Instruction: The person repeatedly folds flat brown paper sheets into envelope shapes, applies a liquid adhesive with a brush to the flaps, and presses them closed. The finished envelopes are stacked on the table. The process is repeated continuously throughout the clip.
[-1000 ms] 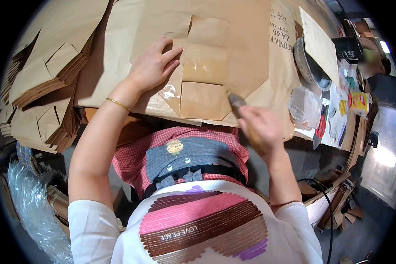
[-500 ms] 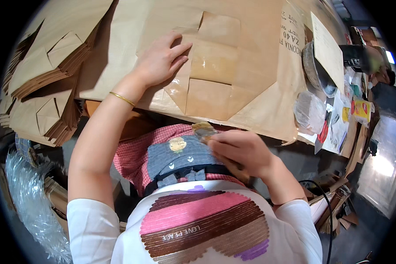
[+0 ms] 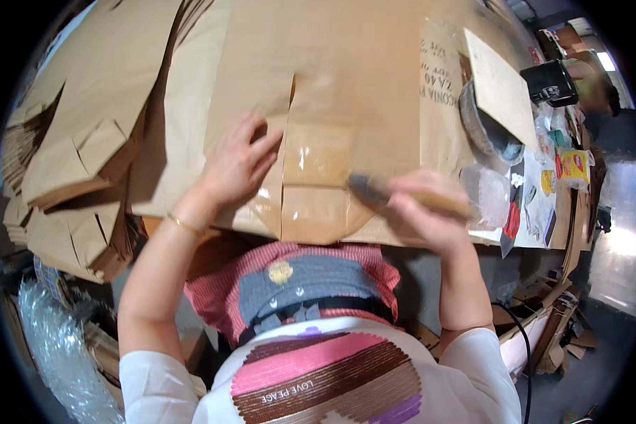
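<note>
- Up from above our lap, the brush (image 3: 373, 189) has swung over to the folded end of the bag (image 3: 381, 78) since half a second ago, while our left hand (image 3: 234, 164) stays beside the flaps (image 3: 316, 210).
- We have the bag lying flat on the desk (image 3: 184, 145), right in front of us, between the stack (image 3: 71, 159) on the left and the tub (image 3: 478, 116) on the right.
- Our left hand rests with its fingers loosely parted, gripping nothing; our right hand (image 3: 431, 218) is wrapped round the brush handle. Blur keeps us from telling whether the tip touches the paper.
- We judge the bag light and limp, somewhat stiffer where its folds double up. Its glossy patches look wet, so we expect them to be slippery and easily torn.
- We would take hold of it by the dry outer edges, away from the shine, and of the brush by mid-handle, which looks rigid and light.
- Lengthwise, the bag runs away from us, folded end toward our lap.
- Our brush lies nearly crosswise, its tip pointing left and slightly away.
</note>
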### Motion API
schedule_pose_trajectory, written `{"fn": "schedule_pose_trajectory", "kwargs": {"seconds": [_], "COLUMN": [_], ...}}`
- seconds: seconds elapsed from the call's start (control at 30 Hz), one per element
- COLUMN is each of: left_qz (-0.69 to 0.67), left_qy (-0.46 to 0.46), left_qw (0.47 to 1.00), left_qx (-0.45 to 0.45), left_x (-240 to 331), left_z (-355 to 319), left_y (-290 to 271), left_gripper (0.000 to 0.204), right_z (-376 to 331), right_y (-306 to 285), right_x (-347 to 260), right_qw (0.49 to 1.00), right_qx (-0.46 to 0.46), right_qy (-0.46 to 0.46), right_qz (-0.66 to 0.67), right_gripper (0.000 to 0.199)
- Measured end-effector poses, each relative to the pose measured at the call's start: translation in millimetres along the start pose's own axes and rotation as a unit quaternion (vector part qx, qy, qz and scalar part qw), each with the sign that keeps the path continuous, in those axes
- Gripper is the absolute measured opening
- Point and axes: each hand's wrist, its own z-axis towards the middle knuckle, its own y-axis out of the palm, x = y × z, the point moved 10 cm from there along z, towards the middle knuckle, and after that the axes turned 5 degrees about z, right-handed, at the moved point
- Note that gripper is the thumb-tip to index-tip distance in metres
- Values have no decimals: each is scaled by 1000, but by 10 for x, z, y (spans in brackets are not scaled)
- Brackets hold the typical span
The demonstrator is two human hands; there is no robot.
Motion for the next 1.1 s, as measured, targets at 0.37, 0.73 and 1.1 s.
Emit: {"fn": "schedule_pose_trajectory", "kwargs": {"seconds": [0.37, 0.73, 1.1], "left_qz": [57, -11, -13], "left_qy": [38, -45, -56], "left_qw": [998, 999, 998], "left_qx": [11, 18, 24], "left_x": [98, -108, -80], "left_z": [56, -40, 4], "left_y": [-40, -42, -39], "left_gripper": [39, 38, 33], "right_z": [964, 1250, 743], "right_y": [28, 1061, -77], "right_x": [1364, 976, 470], "right_qw": [955, 951, 975], "right_qx": [117, 52, 105], "right_qy": [256, 233, 108], "right_qz": [99, 196, 162], "right_gripper": [15, 17, 21]}}
